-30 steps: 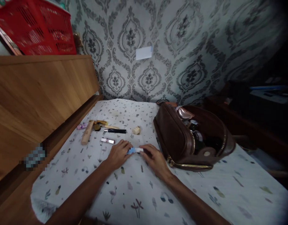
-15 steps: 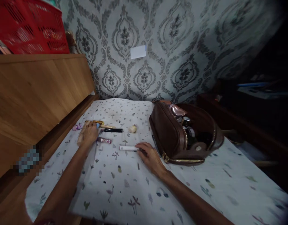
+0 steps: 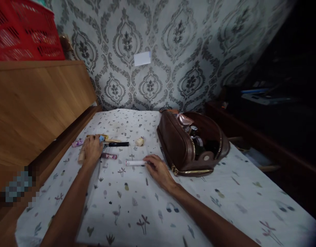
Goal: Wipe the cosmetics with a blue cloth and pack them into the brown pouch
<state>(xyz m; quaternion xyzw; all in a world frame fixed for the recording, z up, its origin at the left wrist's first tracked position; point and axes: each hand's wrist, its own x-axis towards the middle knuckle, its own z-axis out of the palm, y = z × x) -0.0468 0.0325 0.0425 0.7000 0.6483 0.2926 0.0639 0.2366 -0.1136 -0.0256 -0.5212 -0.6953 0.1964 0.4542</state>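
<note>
My left hand (image 3: 94,149) is closed over a cluster of cosmetics, with a small light blue piece at its fingertips; what it grips is partly hidden. A beige tube (image 3: 82,156) shows beside its palm. Around it lie a lilac tube (image 3: 77,143), a black pen-like stick (image 3: 119,144), a thin light-coloured stick (image 3: 113,140) and a pinkish lip gloss tube (image 3: 110,156). My right hand (image 3: 159,169) holds one end of a slim white tube (image 3: 134,163) low against the table. Close to it stands an unzipped brown makeup bag (image 3: 174,147).
A small cream-coloured lump (image 3: 140,141) lies between the sticks and the bag. Several containers fill the bag, among them a shiny pink pouch (image 3: 185,119). A patterned white cloth (image 3: 137,219) covers the table. To the left are a wooden panel (image 3: 39,103) and a red basket (image 3: 32,31).
The camera has turned slightly right, so everything sits a little further left in the picture. Both hands stay at nearly the same spots, the right one still on the white tube.
</note>
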